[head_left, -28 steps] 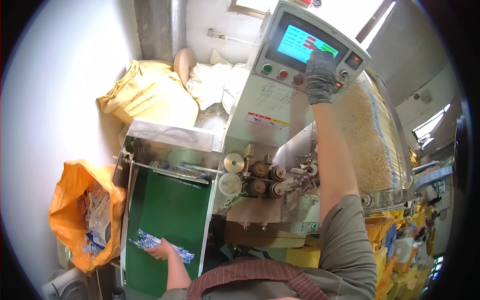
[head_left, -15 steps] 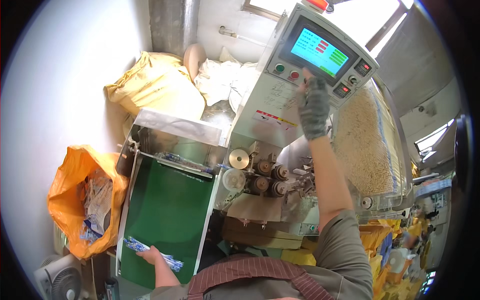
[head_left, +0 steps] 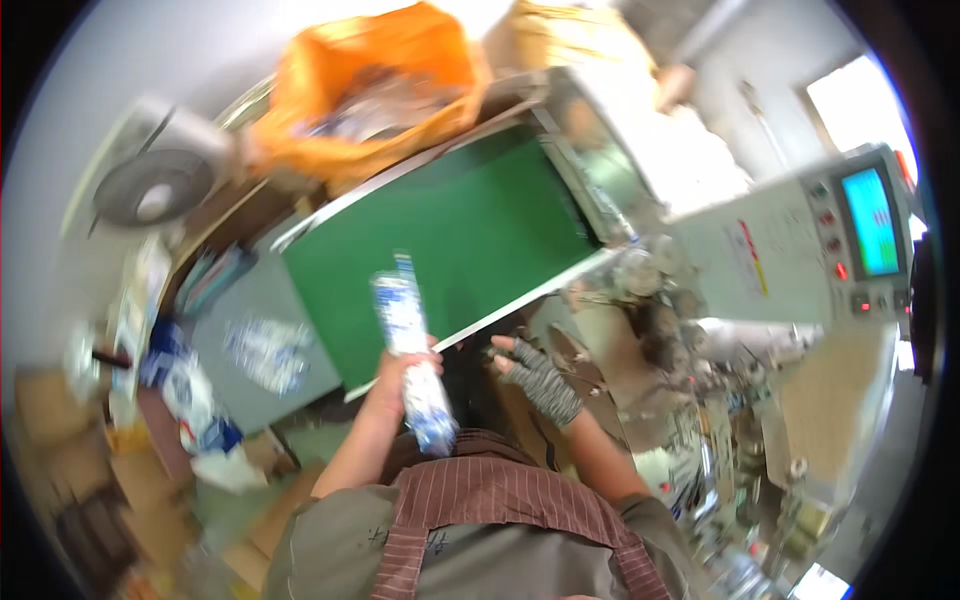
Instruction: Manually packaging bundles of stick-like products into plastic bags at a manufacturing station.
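My bare left hand [head_left: 390, 385] is closed around a bundle of slim blue-and-white wrapped packets [head_left: 402, 310]. The bundle stands nearly lengthwise in front of me, its far end over the green conveyor belt [head_left: 490, 215] and its near end by my apron. My right hand [head_left: 540, 382], in a grey fingerless glove, hangs by the belt's near edge. Its fingers are apart and nothing shows in them. More blue-and-white packets [head_left: 268, 352] lie in a loose pile on the grey surface at the belt's left end. Motion blurs the packets.
An orange bag [head_left: 285, 90] holding clear and blue scraps stands behind the belt. At far left is a fan [head_left: 150, 185]. The machine's control panel [head_left: 800, 245] with its lit screen rises at right, beside a bin of pale sticks [head_left: 835, 410]. Cardboard boxes [head_left: 65, 430] sit lower left.
My right hand has come down from the control panel to beside the belt. My left hand has lifted the bundle and swung it upright before me. The view has turned toward the left.
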The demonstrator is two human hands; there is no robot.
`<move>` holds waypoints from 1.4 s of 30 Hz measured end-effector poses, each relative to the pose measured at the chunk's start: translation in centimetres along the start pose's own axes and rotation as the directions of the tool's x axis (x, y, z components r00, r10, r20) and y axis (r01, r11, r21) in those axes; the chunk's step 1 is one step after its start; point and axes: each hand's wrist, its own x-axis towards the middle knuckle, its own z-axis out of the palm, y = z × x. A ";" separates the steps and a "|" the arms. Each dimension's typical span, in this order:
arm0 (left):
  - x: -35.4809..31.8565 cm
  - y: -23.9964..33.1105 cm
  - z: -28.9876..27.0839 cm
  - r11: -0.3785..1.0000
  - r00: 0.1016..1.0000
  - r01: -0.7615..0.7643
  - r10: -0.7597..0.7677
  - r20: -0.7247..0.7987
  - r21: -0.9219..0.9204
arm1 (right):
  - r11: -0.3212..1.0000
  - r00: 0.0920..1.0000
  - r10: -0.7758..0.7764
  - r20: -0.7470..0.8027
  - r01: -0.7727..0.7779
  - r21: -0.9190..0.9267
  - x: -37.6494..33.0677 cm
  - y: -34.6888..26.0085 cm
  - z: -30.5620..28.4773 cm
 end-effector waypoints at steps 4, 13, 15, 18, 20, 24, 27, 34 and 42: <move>-10.3 -4.7 -3.6 0.964 0.953 0.267 -0.265 0.143 0.009 | 0.885 0.881 0.120 0.458 -0.305 0.353 -2.0 5.3 8.1; -19.0 -3.1 -13.7 0.997 0.996 0.063 -0.065 -0.053 -0.041 | 0.942 0.789 0.228 0.571 -0.328 0.076 -0.1 5.3 24.1; -19.8 -1.5 -15.5 0.996 0.993 -0.030 0.020 -0.117 -0.079 | 0.955 0.742 0.197 0.640 -0.293 0.045 1.8 6.6 27.2; -21.3 1.9 -19.4 0.941 0.935 -0.280 0.222 -0.277 -0.189 | 0.959 0.675 0.177 0.716 -0.283 0.030 5.9 8.5 32.6; -22.5 3.9 -25.3 0.913 0.886 -0.357 0.264 -0.380 -0.198 | 0.972 0.730 0.229 0.644 -0.137 -0.190 9.7 9.7 36.5; -23.3 9.3 -36.8 0.881 0.795 -0.437 0.285 -0.536 -0.179 | 0.642 0.898 0.111 0.427 0.263 -0.720 20.5 12.3 42.9; -22.0 13.2 -44.6 0.882 0.809 -0.435 0.296 -0.508 -0.179 | 0.435 0.973 0.052 0.226 0.181 -0.882 28.0 15.9 47.0; -18.6 21.4 -56.6 0.901 0.889 -0.348 0.229 -0.396 -0.258 | -0.105 0.960 -0.112 0.258 0.247 -0.963 26.9 21.4 59.8; -19.4 24.4 -63.5 0.908 0.941 -0.295 0.222 -0.256 -0.298 | 0.123 0.996 -0.085 0.035 0.046 -0.991 28.2 19.4 58.3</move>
